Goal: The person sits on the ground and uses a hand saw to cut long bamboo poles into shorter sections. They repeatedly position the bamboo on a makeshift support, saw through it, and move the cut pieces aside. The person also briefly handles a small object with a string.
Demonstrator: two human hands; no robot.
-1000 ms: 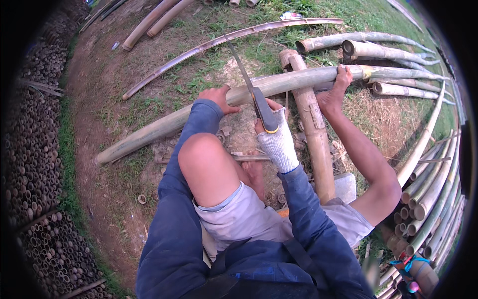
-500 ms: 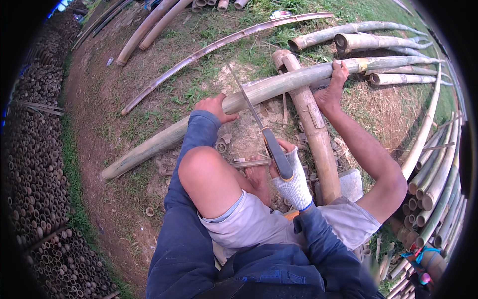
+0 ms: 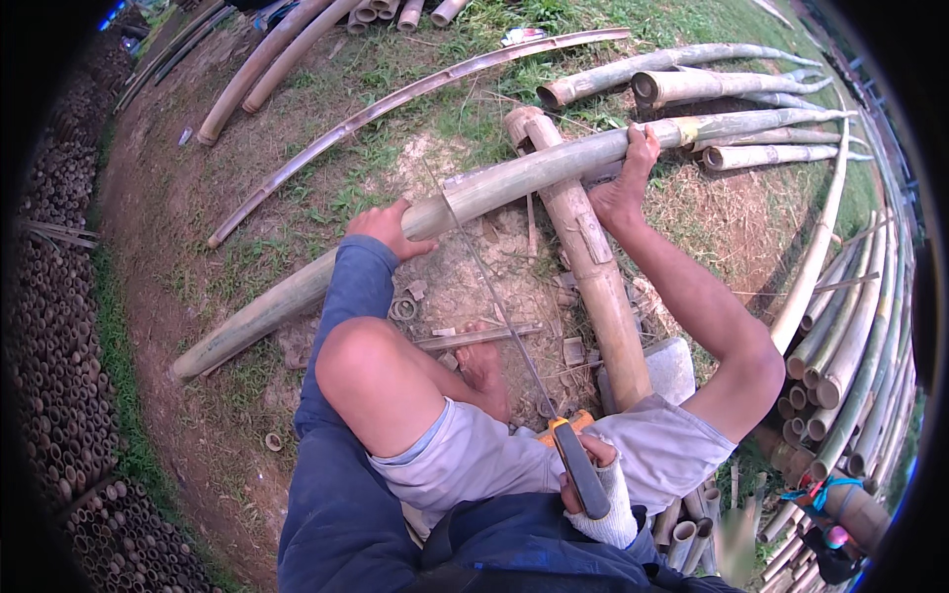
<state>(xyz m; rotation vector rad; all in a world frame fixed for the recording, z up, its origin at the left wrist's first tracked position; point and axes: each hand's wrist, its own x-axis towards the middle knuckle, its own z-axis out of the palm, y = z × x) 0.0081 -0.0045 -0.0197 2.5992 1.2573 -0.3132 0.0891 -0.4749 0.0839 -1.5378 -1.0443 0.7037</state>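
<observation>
Bamboo pole (image 3: 524, 178) lay aslant, long axis from the left of the frame, below mid-height, to the upper right, crossing over a thicker bamboo support (image 3: 593, 267). Left hand (image 3: 384, 232) clasped the pole left of centre, thumb on the near face. Right hand (image 3: 613, 506), gloved with bare fingertips, was clenched round the handle of the saw (image 3: 581, 472) at lower centre, well apart from the pole. Key relation: pole lay up and to the left of the right-hand grip; blade ran from handle toward upper left, steeply across the pole's axis, meeting it just right of the left hand, the nearer hand to that crossing. Depth of blade in the pole: could not tell. Bare foot (image 3: 621, 201) pressed against the pole right of the support.
</observation>
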